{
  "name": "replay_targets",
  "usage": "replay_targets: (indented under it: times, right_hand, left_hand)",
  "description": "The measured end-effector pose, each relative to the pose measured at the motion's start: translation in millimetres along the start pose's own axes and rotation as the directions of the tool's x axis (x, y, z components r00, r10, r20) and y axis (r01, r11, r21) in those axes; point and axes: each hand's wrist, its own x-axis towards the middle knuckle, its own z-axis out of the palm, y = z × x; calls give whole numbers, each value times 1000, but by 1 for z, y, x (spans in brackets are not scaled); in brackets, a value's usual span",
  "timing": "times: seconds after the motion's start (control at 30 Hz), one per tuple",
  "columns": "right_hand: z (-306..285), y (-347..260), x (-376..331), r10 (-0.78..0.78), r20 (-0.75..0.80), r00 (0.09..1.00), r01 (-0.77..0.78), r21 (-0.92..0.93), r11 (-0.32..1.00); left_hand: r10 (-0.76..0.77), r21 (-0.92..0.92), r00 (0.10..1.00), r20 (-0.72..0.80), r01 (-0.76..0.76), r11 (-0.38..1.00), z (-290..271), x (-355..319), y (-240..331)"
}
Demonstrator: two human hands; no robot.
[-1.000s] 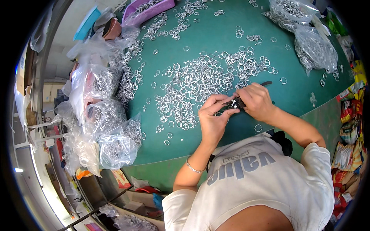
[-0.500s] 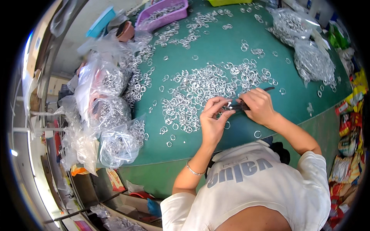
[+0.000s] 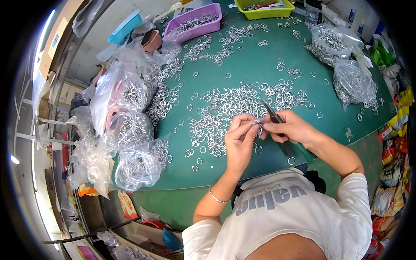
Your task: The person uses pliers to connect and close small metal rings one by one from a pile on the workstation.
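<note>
My left hand point(image 3: 239, 141) is closed in a pinch on a small silver ring point(image 3: 259, 129). Close beside it, my right hand point(image 3: 291, 128) grips dark pliers point(image 3: 272, 113), whose narrow tip points up and away over the heap while a green handle trails below the palm. The right fingertips touch or nearly touch the ring; which of these I cannot tell. Just beyond both hands spreads a heap of silver rings point(image 3: 236, 102) on the green table point(image 3: 199, 173). One loose ring point(image 3: 291, 160) lies near the table's front edge.
Clear plastic bags of rings point(image 3: 138, 167) line the left side. More filled bags point(image 3: 353, 82) stand at the far right. A purple basket point(image 3: 195, 21) and a yellow-green basket point(image 3: 266, 12) sit at the back. Colourful packets point(image 3: 390, 151) are piled beyond the right edge.
The pliers have come away from the ring at my left fingers and turned in my right hand, tip now upward. My right fingers have moved in to the ring. The view has shifted slightly.
</note>
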Motion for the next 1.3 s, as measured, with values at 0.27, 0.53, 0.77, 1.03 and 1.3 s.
replay_targets:
  times: [0.27,0.53,0.77,1.03,1.3]
  right_hand:
    - [-5,13,8,81,115,990,-108,258,960]
    - [1,8,6,80,-3,997,-80,47,996]
    - [2,6,5,-9,-52,999,11,50,999]
    - [-3,14,8,-105,-89,990,92,-144,985]
    - [6,10,4,-262,-140,955,226,-227,947]
  left_hand:
    - [-99,-74,990,96,106,992,-5,1,4]
    - [-57,35,992,110,53,998,-8,0,3]
    - [59,434,995,84,-90,896,-6,-1,21]
    - [90,541,995,38,-96,835,-4,-4,22]
    - [156,616,985,66,-164,771,-6,-5,21]
